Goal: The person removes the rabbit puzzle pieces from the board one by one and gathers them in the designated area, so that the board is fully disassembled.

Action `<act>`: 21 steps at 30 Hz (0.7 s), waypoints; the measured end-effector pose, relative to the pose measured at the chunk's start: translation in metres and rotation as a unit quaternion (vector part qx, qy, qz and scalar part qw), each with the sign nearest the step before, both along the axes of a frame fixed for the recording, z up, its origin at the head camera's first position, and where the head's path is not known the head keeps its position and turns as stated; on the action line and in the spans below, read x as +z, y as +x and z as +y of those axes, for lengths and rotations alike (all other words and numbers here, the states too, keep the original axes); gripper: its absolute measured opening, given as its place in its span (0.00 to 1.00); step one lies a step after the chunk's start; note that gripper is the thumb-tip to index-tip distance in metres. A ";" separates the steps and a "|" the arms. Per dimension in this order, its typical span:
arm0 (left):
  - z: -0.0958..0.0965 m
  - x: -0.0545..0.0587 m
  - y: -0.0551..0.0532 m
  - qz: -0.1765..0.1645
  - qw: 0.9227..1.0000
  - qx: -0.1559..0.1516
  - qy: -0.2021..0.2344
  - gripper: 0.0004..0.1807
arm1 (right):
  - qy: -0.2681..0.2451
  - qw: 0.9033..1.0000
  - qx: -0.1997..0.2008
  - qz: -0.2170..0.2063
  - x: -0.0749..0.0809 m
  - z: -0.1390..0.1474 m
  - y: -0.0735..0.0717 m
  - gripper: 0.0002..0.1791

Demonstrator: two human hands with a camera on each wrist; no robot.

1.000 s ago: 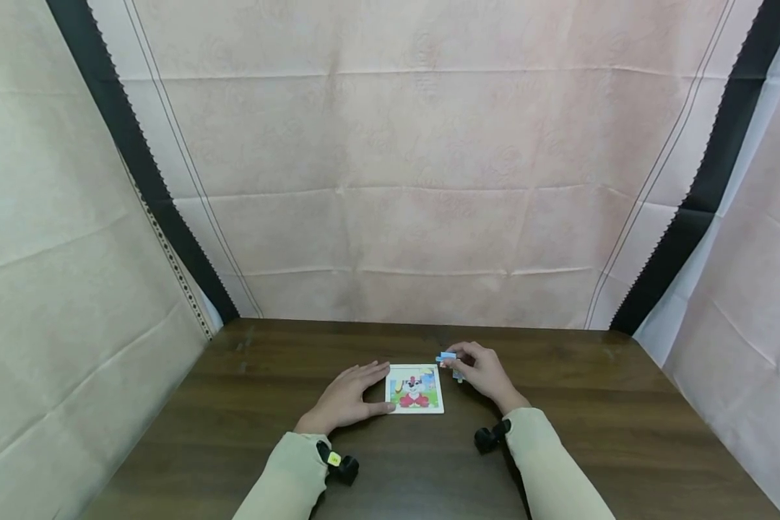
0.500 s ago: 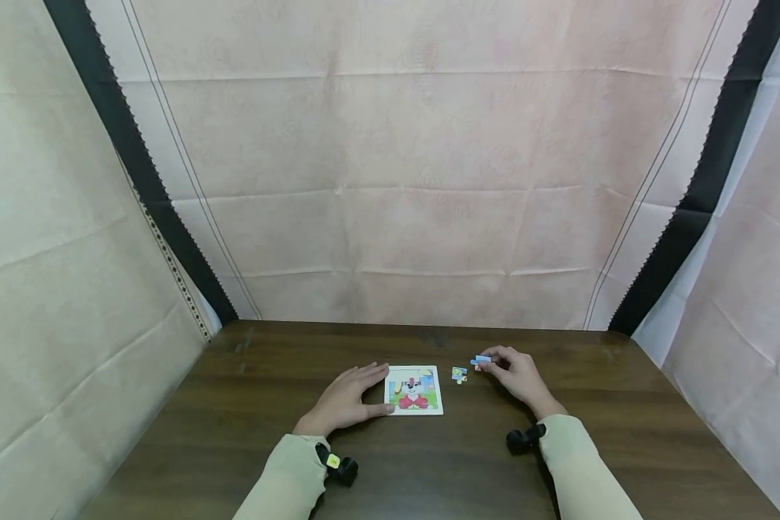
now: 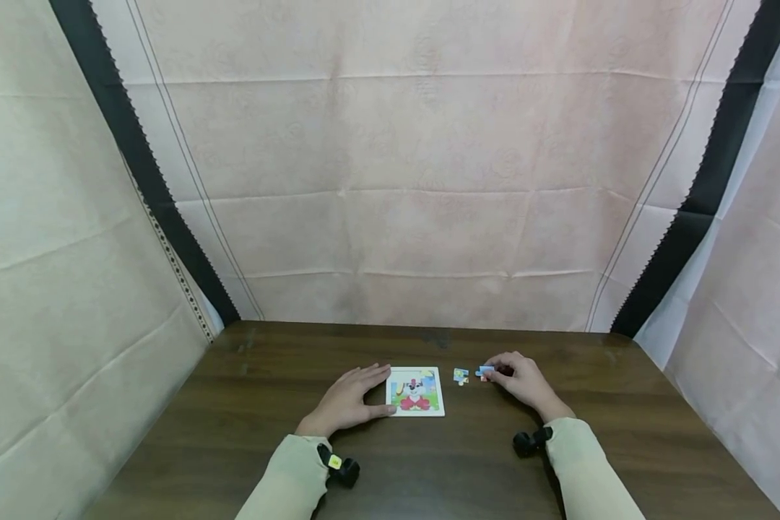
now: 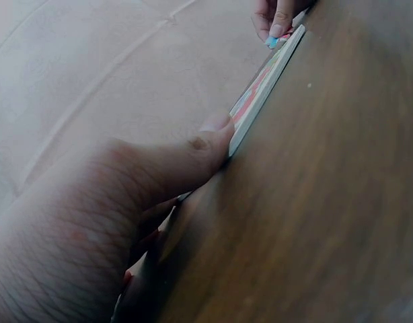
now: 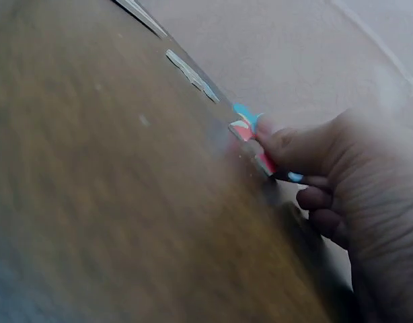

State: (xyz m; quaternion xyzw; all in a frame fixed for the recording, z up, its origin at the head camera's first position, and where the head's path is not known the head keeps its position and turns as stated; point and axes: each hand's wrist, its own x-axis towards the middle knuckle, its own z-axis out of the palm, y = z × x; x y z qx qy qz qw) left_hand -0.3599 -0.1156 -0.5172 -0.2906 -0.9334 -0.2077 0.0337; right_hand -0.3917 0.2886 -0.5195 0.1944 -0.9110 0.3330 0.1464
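- Okay, my left hand (image 3: 346,399) touches the puzzle board (image 3: 416,393) at its nine o'clock side, fingers fairly straight, thumb spread.
- My right hand (image 3: 523,380) pinches a blue-and-pink piece (image 5: 243,129) low at the table (image 3: 422,469), nearly three o'clock from the board.
- A loose piece (image 3: 461,375) sits between, just beside.
- Best: I grip edges only, lay it flat, release without nudging the loose piece.
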 end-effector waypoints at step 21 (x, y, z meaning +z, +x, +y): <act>-0.001 -0.001 0.000 0.010 1.000 -0.006 0.001 0.49 | 0.007 1.000 0.020 0.023 -0.002 -0.004 -0.001 0.05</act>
